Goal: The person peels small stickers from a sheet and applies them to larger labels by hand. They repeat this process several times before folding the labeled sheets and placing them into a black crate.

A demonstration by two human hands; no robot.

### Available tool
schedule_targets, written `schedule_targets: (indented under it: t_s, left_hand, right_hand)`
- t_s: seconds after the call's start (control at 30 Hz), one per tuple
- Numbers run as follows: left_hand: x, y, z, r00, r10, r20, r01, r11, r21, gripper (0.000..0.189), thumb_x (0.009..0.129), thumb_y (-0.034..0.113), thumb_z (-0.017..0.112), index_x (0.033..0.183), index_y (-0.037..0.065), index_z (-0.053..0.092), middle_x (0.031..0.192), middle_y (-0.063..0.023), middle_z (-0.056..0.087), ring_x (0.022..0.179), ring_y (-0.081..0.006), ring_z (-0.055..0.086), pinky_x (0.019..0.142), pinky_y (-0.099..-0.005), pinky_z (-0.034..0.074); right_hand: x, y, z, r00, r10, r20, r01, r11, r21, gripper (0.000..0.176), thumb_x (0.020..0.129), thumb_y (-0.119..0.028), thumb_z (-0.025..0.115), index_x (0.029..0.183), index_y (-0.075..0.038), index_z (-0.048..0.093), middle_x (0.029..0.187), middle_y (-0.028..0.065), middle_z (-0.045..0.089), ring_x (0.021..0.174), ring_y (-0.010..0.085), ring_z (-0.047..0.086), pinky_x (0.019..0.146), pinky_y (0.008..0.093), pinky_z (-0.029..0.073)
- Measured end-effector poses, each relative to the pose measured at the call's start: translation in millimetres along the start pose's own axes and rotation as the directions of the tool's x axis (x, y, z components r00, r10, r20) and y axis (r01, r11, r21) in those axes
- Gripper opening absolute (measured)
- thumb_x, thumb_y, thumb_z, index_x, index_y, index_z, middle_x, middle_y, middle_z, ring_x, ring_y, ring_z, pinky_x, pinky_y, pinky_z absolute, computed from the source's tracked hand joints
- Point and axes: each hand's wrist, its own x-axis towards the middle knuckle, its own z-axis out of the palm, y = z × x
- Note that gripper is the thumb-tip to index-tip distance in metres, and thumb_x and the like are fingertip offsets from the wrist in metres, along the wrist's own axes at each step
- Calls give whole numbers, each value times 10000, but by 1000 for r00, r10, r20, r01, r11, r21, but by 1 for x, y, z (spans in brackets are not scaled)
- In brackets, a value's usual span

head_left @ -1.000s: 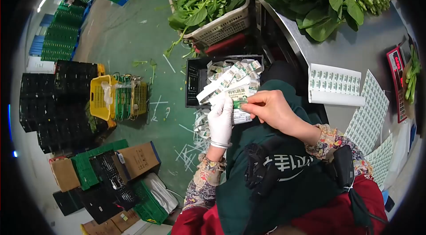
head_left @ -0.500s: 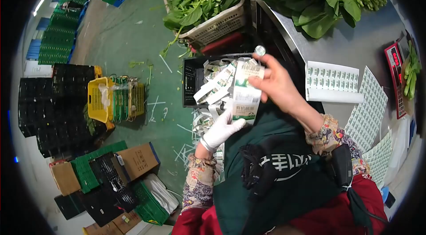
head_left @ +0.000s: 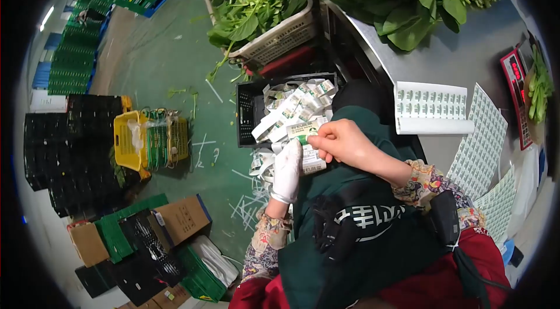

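In my gloved left hand [head_left: 287,172] is the edge of a white and green printed label strip [head_left: 313,159]. The bare fingers of my right hand [head_left: 341,142] are pinched together on the strip's upper part, by a small green round mark. Whether a loose sticker is between these fingertips is hidden. Just beyond my hands, a black crate [head_left: 249,112] holds a heap of similar folded label strips [head_left: 300,102]. More strips hang below the crate beside my left hand.
Leafy greens fill a beige crate [head_left: 280,40] at the top. On the metal table [head_left: 434,64] at the right are more greens, sticker sheets [head_left: 481,134] and a red scale [head_left: 516,96]. A yellow crate [head_left: 129,141], cardboard boxes [head_left: 184,217] and paper scraps lie on the floor at left.
My right hand has come down and left onto the strip, and the round sticker seen at its fingertip is no longer there. My left hand has turned more upright along the strip's edge.
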Motion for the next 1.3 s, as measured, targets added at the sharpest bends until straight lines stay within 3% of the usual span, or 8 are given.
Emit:
schedule_targets:
  t_s: [0.23, 0.47, 0.57, 0.77, 0.93, 1.03, 1.13, 1.3]
  left_hand:
    - [-1, 6, 4, 998, 38, 43, -39, 999, 15, 383, 974, 284, 442, 1130, -44, 562, 1051, -115, 621, 924, -175, 618, 820, -307, 504]
    - [20, -1, -7, 973, 81, -218, 21, 903, 430, 298, 911, 255, 582, 893, -31, 667, 707, -67, 664, 602, -122, 632, 549, -242, 492]
    - [25, 2, 15, 793, 609, -4, -237, 314, 919, 364, 823, 218, 671, 1115, 19, 587, 954, -139, 660, 736, -249, 653, 688, -330, 515]
    - [10, 60, 74, 956, 115, 269, -115, 993, -18, 558, 799, 71, 656, 1301, 1, 423, 1175, -101, 542, 1002, -159, 553, 794, -247, 477]
    - [15, 58, 56, 971, 237, -16, -229, 953, 198, 188, 884, 79, 599, 1053, -4, 599, 829, 8, 590, 664, -29, 479, 599, -179, 400]
    - [10, 56, 38, 945, 289, -151, -260, 947, 187, 192, 885, 97, 606, 1035, -22, 604, 759, 31, 560, 616, -22, 444, 562, -176, 366]
    - [8, 52, 32, 909, 337, -245, -293, 935, 198, 119, 898, 145, 596, 855, 35, 610, 649, 59, 498, 560, -14, 391, 511, -168, 303]
    - [7, 46, 19, 894, 360, -267, -350, 933, 88, 121, 886, 110, 608, 817, 11, 608, 648, 43, 512, 560, -27, 408, 525, -181, 324]
  right_hand:
    - [-20, -17, -21, 998, 56, -12, -45, 638, -768, 493, 874, -458, 523, 718, -14, 667, 684, 140, 647, 653, 324, 631, 624, 405, 495]
    - [-51, -4, -159, 629, -756, -178, 190, 372, -909, 249, 793, -245, 648, 913, -32, 600, 832, 147, 617, 791, 336, 594, 709, 408, 460]
    - [-59, 4, -172, 893, -388, -229, 38, 570, -821, 240, 794, -247, 642, 874, -28, 584, 802, 152, 602, 773, 338, 586, 694, 408, 459]
    - [-43, -37, -91, 796, -599, 86, 470, 522, -712, 219, 866, -261, 564, 792, -56, 572, 713, 108, 578, 673, 313, 587, 598, 403, 462]
    - [-47, -58, -71, 551, -835, 7, 646, 422, -636, 192, 818, -126, 619, 972, -17, 587, 872, 129, 582, 802, 313, 566, 703, 410, 455]
    - [-106, -94, -71, 707, -591, 388, 569, 801, 183, 317, 872, -92, 572, 1184, -45, 545, 973, 130, 582, 898, 293, 571, 790, 363, 453]
    - [-126, -98, -67, 119, -649, 751, 591, 654, 471, 295, 895, -119, 497, 1162, -2, 537, 1143, 115, 576, 1006, 246, 569, 862, 259, 455]
    - [-123, -94, -76, 692, -647, 320, 700, 710, -77, 230, 858, -154, 607, 1016, -19, 510, 848, 125, 559, 737, 230, 562, 635, 298, 460]
